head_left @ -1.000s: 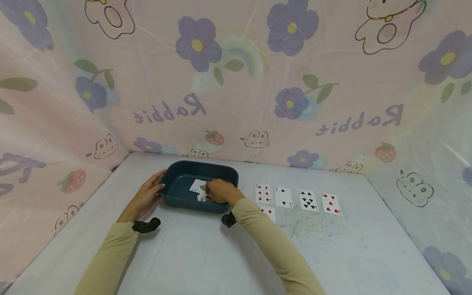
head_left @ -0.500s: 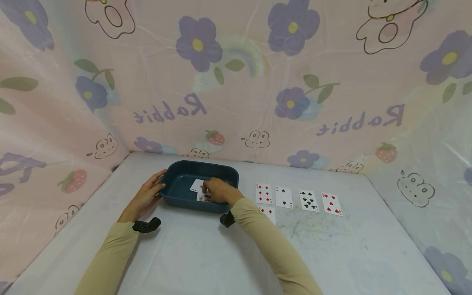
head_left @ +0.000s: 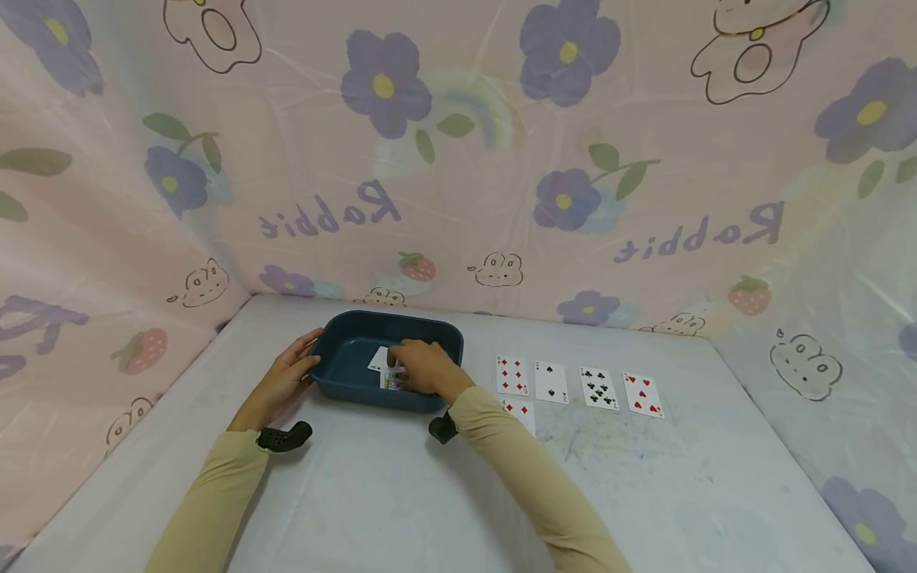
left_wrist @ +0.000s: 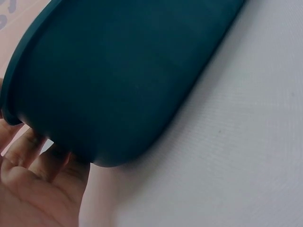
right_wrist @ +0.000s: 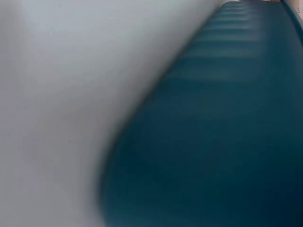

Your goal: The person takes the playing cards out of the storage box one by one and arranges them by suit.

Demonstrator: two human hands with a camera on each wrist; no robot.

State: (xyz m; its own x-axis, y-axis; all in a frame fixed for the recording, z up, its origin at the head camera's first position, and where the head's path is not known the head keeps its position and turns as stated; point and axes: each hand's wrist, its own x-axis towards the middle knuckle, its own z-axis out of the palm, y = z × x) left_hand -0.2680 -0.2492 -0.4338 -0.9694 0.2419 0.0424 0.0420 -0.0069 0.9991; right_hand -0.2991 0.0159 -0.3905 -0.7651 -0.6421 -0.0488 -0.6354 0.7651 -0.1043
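A dark blue-green tray (head_left: 380,400) stands on the white table. My left hand (head_left: 282,378) holds its left end, thumb at the rim; the left wrist view has its fingers (left_wrist: 23,146) against the outer wall. Inside the tray, my right hand (head_left: 430,370) bends its fingers down over playing cards, and I cannot tell if it pinches one. A face card (head_left: 390,379) shows below the fingertips, and a mostly white card (head_left: 377,360) lies partly under it. The right wrist view has only the tray's outer wall (right_wrist: 203,142) and the tabletop, the hand being hidden.
Right of the tray, face-up cards form a row: six of diamonds (head_left: 512,376), two of spades (head_left: 551,383), a clubs card (head_left: 599,390) and a hearts card (head_left: 644,395). Below them a diamonds card (head_left: 519,411) is partly covered by the right sleeve. Patterned curtain (head_left: 458,199) encloses the table.
My right hand has shifted slightly left and up inside the tray. More of the face card shows, moved a little left over the white card. The left hand and tray stay still.
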